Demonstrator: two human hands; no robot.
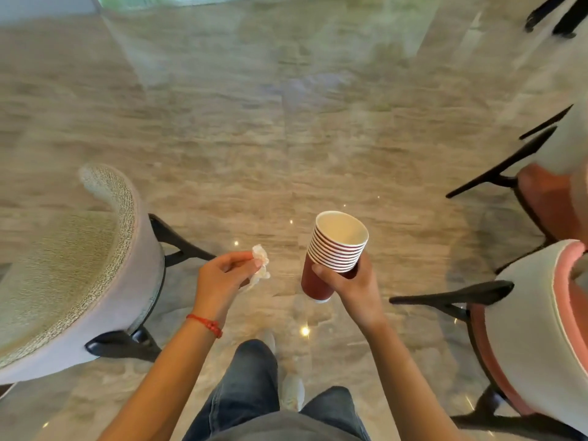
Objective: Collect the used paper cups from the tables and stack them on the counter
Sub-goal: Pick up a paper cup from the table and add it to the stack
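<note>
Bright, even daylight from top of frame, greenish cast reflected on glossy beige marble floor [286, 138]. Small ceiling-lamp glints on floor near centre. Soft shadows under black-legged round upholstered chairs [95, 281]. Motion blur smears floor and far edges. Wide-angle distortion bends chairs at sides. Centre foreground fairly sharp.
</note>
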